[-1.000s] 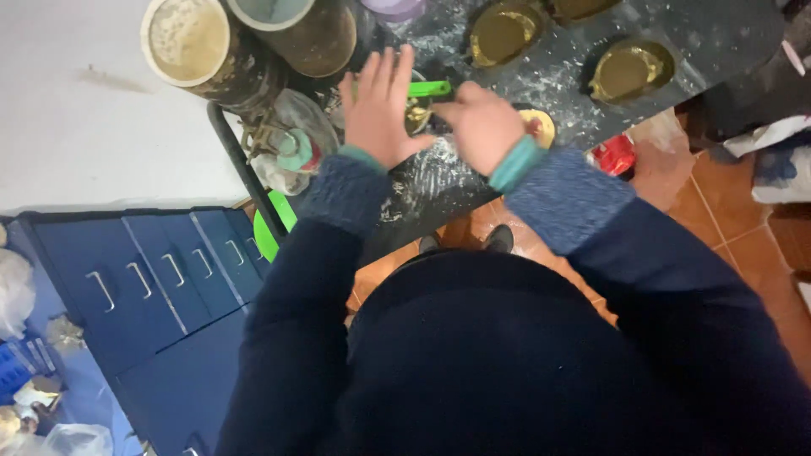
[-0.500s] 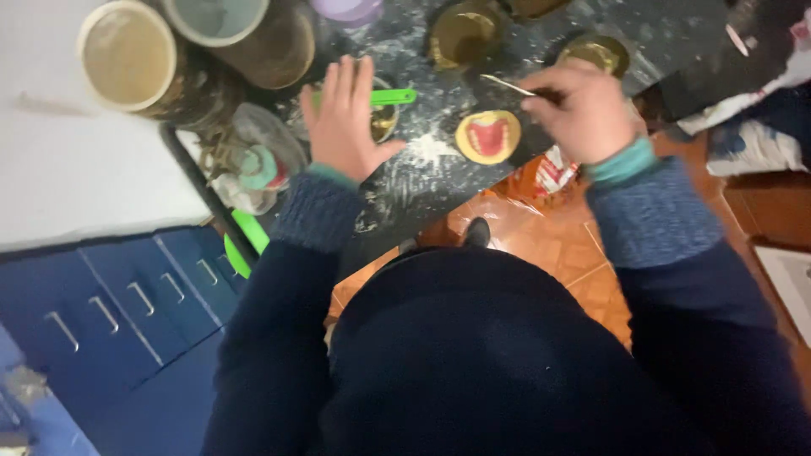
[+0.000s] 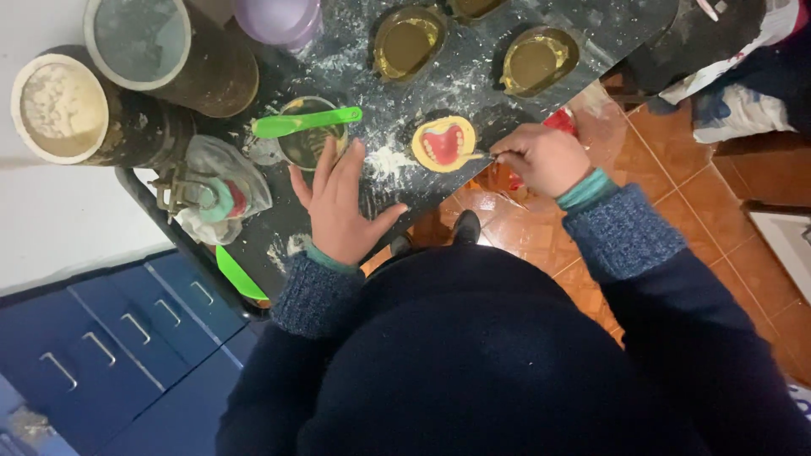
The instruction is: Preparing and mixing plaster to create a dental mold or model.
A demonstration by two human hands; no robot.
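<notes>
My left hand (image 3: 338, 207) lies flat with fingers spread on the dark, powder-dusted worktop (image 3: 473, 76), just below a small bowl (image 3: 308, 139) with a green spatula (image 3: 304, 122) across it. My right hand (image 3: 541, 159) pinches a thin metal tool (image 3: 480, 155) whose tip touches a round yellow mould with a red denture shape inside (image 3: 444, 143), near the worktop's front edge.
Two brass-coloured flask halves (image 3: 405, 42) (image 3: 536, 61) sit behind the mould. Two big round containers (image 3: 63, 110) (image 3: 160, 46) stand at the left, one holding white powder. A metal clamp on crumpled plastic (image 3: 211, 194) lies left of my hand. Blue drawers (image 3: 127, 338) and orange floor tiles (image 3: 726, 194) lie below.
My right hand swung out to the right with the thin tool, then came down to the mould's edge. The mould, earlier hidden under the hand, now shows. My left hand stayed flat.
</notes>
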